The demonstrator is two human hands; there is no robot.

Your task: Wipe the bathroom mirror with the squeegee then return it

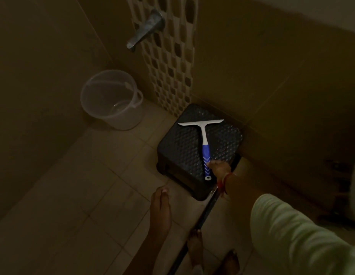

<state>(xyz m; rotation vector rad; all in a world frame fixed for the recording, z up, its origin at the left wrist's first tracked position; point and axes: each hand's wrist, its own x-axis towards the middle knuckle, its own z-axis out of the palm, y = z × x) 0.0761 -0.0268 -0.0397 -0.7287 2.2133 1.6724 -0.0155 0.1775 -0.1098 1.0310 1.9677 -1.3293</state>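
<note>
On the dim stool [180,149] the squeegee [203,135] is touched by the right hand [220,168], fingers' closure unclear; misjudged, it gets knocked off

Right arm [275,219] stretched downward, right hand [220,169] extended, grip unclear

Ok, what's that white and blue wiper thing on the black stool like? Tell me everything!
The squeegee is T-shaped: a straight white blade bar, white neck, blue handle with white stripes and an end ring. It looks plastic. It lies flat on the dark bumpy stool, blade toward the wall. The person's right grip, their hand, touches the handle's lower part; whether it holds is unclear.
</note>
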